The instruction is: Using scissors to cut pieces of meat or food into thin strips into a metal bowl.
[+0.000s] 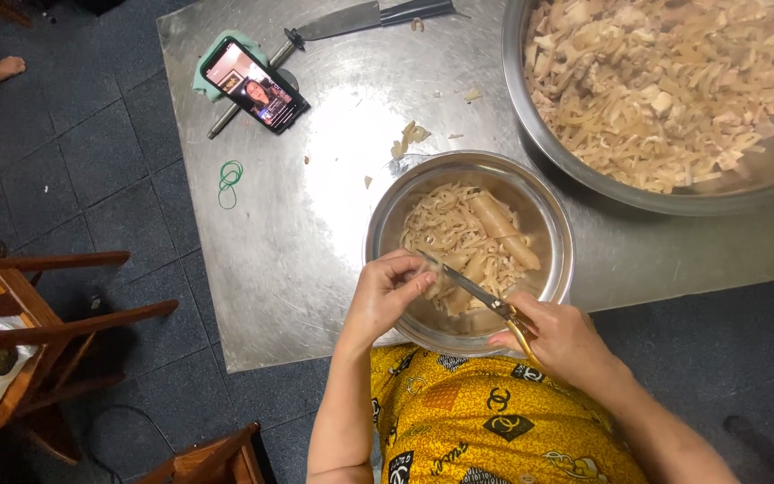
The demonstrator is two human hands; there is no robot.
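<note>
Over the small steel bowl [555, 235], the right hand [559, 339] gripped gold-handled scissors [487, 303], blades reaching the pale strip [434, 285] pinched by the left hand [385, 294].

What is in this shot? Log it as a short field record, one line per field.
left hand: pinches a pale strip over the small bowl
right hand: holds scissors, blades at the strip
small bowl contents: pale cut strips and a few rolled pieces
big bowl: upper right, heaped with the same strips
phone: screen lit, propped on the table
knife: at the table's far edge
rubber bands: green, at the table's left edge
</note>
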